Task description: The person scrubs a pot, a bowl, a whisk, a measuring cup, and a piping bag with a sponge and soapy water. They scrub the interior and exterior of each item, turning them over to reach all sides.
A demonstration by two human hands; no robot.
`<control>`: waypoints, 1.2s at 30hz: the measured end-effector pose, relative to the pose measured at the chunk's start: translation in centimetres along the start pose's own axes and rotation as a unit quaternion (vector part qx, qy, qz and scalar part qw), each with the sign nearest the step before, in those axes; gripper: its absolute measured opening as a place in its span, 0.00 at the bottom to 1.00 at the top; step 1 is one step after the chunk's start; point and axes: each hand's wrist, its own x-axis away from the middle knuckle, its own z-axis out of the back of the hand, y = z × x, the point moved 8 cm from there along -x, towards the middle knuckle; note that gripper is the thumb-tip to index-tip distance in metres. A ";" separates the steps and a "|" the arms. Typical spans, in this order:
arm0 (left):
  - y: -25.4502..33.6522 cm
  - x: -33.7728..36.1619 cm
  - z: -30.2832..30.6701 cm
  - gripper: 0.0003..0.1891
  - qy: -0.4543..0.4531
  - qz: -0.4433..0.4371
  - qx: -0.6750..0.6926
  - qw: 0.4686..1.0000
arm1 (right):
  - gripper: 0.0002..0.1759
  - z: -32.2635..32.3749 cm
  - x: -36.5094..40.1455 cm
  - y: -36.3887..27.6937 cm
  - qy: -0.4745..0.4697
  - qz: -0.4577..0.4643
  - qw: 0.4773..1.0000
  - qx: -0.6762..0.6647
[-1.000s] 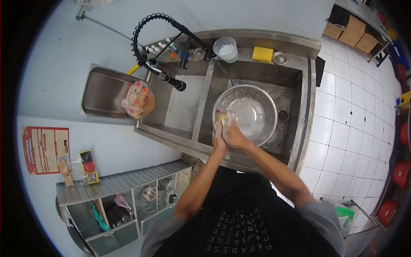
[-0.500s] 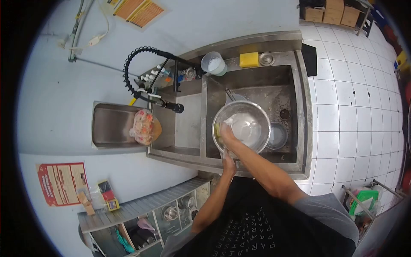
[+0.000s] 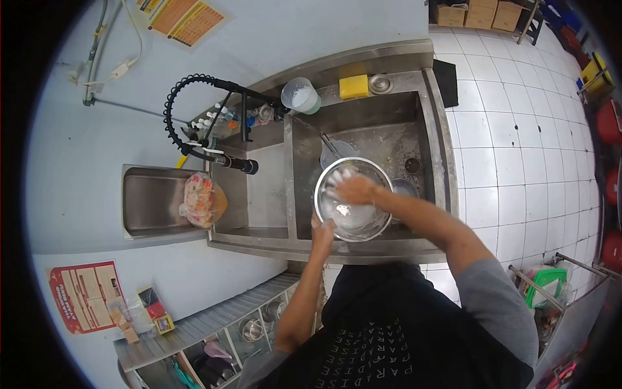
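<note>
A round steel mixing bowl [image 3: 359, 223] is tilted over the right sink basin, with whitish suds on its inner wall. My left hand [image 3: 322, 231] grips the bowl's rim at the lower left. Inside the bowl is my right hand [image 3: 355, 190], palm toward the inner surface and white foam around its fingers. Motion smears those fingers, and anything under the palm is hidden. Behind the bowl a clear container [image 3: 329, 155] lies in the basin with a metal utensil [image 3: 330, 145] leaning out. Another round metal vessel [image 3: 405, 188] is partly covered by my right forearm.
A plastic tub of suds [image 3: 301, 96], a yellow sponge [image 3: 354, 87] and a steel drain strainer [image 3: 380, 83] stand on the sink's back ledge. The black spring faucet [image 3: 243, 165] hangs over the left basin [image 3: 267, 194]. Farther left, a plastic bag [image 3: 202, 200] sits by a steel tray [image 3: 152, 201].
My right hand has moved from the bowl's left inner side toward its upper middle, its fingers now foamy. The bowl tilts more toward me. The camera view has shifted slightly.
</note>
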 end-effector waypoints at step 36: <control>7.1 -11.4 3.9 0.38 -0.096 -0.126 -0.105 0.982 | 0.33 -9.7 0.7 0.5 -0.186 -0.305 0.934 0.003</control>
